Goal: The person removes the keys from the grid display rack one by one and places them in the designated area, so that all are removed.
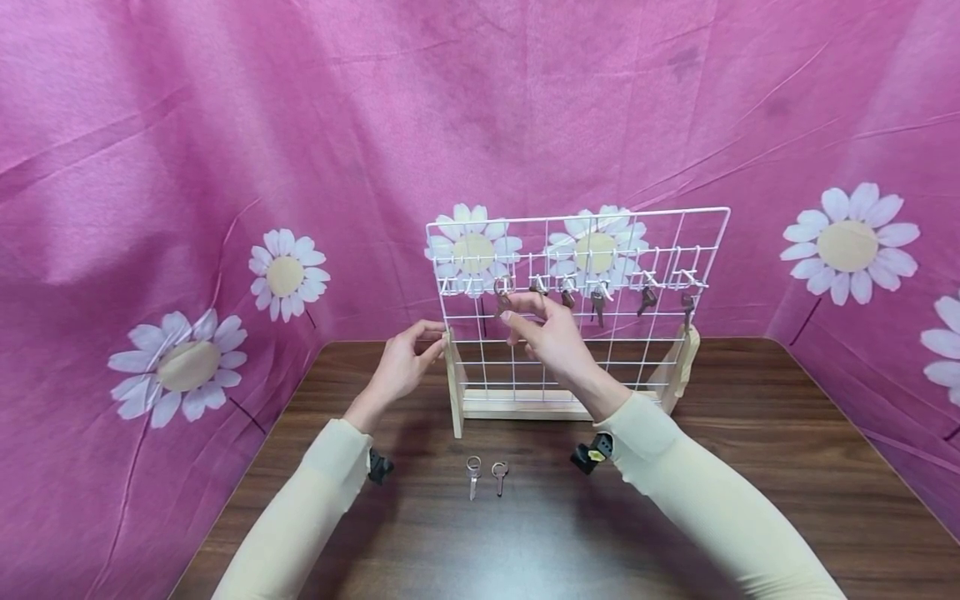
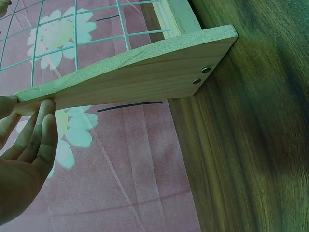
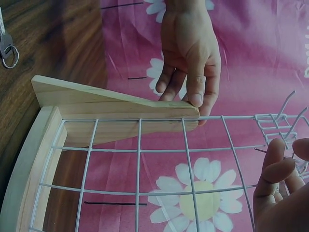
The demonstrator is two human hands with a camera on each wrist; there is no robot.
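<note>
A white wire grid rack (image 1: pixel 562 340) stands upright between two wooden end supports. My left hand (image 1: pixel 402 360) grips the upper end of the left wooden support (image 2: pixel 125 77), thumb on one side and fingertips on the other. In front of the grid's left part, my right hand (image 1: pixel 555 335) pinches a key (image 1: pixel 501 307) with a metal ring, close to a white hook. Fingers partly cover this key in the right wrist view. Further right, several keys (image 1: pixel 597 307) hang from hooks along the same row.
Two keys with rings (image 1: pixel 473 478) (image 1: pixel 500 478) lie on the dark wooden table (image 1: pixel 525 550) in front of the rack. A wooden crossbar (image 1: pixel 525 408) joins the supports at the bottom. Behind stands a pink cloth (image 1: pixel 360 167) printed with white daisies.
</note>
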